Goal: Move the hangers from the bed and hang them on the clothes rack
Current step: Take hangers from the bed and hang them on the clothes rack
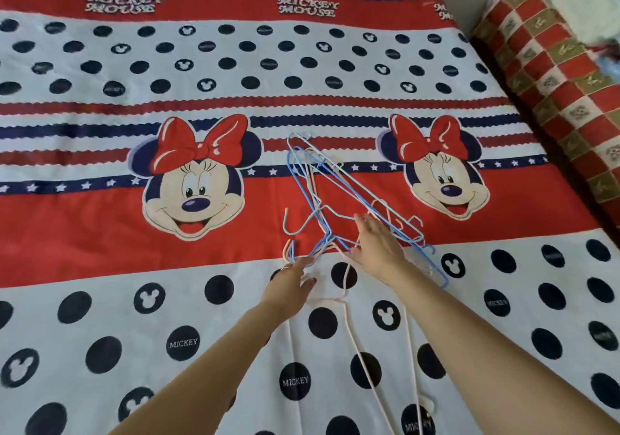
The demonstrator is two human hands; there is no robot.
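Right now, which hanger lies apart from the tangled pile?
The pale pink hanger, stretched toward the camera between the forearms; the blue hangers lie heaped together beyond the hands.

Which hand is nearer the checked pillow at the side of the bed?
Right. The right hand lies over the hangers, on the side towards the checked pillow; the left hand is farther away, at the hangers' near left end.

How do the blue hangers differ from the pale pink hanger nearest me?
The blue hangers lie tangled in a pile on the red band of the bedsheet; the pale pink hanger lies apart on the dotted white part, nearer the camera. The right hand rests over the blue ones, not the pink. Both are thin wire hangers.
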